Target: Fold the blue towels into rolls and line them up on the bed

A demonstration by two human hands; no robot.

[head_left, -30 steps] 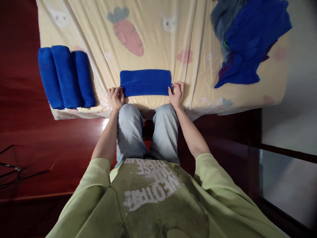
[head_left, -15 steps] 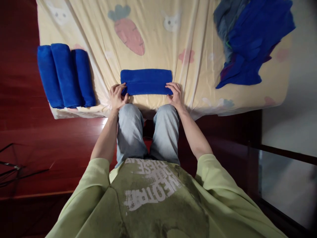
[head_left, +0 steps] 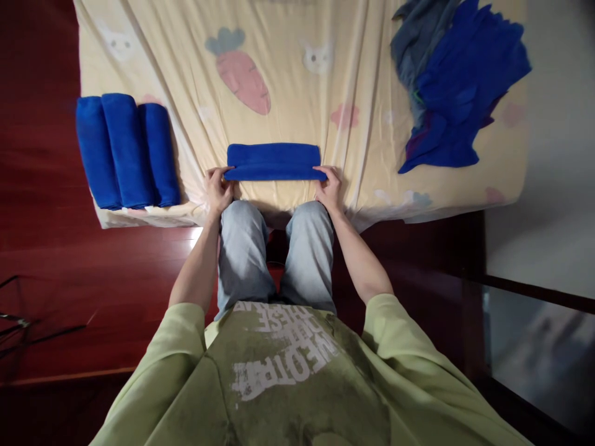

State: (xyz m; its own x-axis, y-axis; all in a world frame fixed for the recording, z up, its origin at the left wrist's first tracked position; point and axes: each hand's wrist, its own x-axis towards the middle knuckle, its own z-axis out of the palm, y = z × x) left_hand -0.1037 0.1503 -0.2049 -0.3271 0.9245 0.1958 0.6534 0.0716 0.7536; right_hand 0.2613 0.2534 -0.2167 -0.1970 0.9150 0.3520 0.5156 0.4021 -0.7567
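Note:
A folded blue towel [head_left: 274, 161] lies as a narrow strip on the yellow bed sheet [head_left: 297, 93], just beyond my knees. My left hand [head_left: 218, 189] grips its near left corner, fingers curled around the edge. My right hand [head_left: 329, 186] holds the near right corner the same way. The towel's near edge is lifted and turned over onto itself.
Three rolled blue towels [head_left: 125, 152] lie side by side at the bed's left edge. A loose heap of blue and grey cloths [head_left: 458, 87] sits at the far right. Dark red wooden floor [head_left: 83, 266] runs along the left; the bed's near edge is at my knees.
Both hands have taken the near edge of the towel and rolled it away from me, so the strip looks narrower than before. The view has shifted slightly.

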